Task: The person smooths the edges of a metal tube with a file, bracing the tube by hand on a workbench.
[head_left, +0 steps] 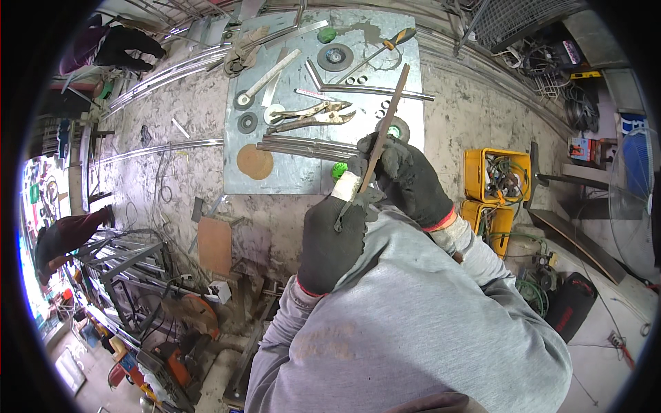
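Both my hands wear black gloves with red cuffs and are raised at the near edge of the metal-topped table. A long, flat brown metal strip slants up and away from them. My right hand has its fingers closed round the strip's lower part. Lower and to the left, my left hand is closed by the strip's near end. A white wrapping shows at its finger; whether it is tape I cannot tell. Beyond lie metal tubes, locking pliers and a round brown disc.
Farther back on the table are a grinding disc, a yellow-black screwdriver and a bent tube. Yellow crates stand on the floor to the right. Two people are at the left, near metal frames.
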`<move>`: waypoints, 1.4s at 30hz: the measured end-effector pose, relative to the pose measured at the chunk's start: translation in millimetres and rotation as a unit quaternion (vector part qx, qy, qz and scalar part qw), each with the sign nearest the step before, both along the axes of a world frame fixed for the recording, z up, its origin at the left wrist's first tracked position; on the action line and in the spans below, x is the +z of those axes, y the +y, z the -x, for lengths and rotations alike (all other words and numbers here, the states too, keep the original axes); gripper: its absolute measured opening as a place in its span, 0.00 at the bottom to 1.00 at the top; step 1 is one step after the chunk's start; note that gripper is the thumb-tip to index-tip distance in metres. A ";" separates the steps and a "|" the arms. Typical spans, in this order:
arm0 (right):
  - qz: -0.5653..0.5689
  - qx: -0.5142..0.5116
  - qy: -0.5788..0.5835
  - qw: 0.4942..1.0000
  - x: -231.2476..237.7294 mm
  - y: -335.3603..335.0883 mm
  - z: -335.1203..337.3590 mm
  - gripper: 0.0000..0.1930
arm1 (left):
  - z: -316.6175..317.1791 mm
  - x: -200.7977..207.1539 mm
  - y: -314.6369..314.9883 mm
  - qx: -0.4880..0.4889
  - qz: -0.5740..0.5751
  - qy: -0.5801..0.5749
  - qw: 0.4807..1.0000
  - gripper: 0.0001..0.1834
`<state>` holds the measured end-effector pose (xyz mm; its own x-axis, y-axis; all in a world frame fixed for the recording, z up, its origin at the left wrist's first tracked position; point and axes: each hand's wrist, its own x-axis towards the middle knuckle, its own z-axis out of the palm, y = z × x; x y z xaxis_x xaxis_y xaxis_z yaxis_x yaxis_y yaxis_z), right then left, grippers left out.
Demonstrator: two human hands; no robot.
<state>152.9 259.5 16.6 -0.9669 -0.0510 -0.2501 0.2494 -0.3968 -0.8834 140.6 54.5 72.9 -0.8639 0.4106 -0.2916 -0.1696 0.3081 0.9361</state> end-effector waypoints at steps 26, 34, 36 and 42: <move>-0.152 -0.042 0.015 0.987 -26.0 -5.3 -1.7 0.24 | 8.7 -13.8 7.8 -0.011 0.078 0.235 0.969 0.11; -0.065 -0.049 -0.006 0.997 -13.0 -6.4 4.2 0.23 | 11.1 -9.7 10.2 0.000 0.087 0.192 0.978 0.09; -0.100 -0.041 0.006 0.994 -21.9 -6.2 3.5 0.23 | 13.1 -8.6 10.7 -0.003 0.093 0.205 0.974 0.08; -0.147 -0.028 0.028 0.988 -27.6 -2.9 2.8 0.23 | 16.1 1.0 15.3 -0.010 0.138 0.240 0.961 0.08</move>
<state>150.1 256.6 -11.0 -0.9788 0.0700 -0.1923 0.1819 -0.1326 -0.9743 124.5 69.8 73.8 -0.9188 0.3928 0.0388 0.2700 0.5539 0.7876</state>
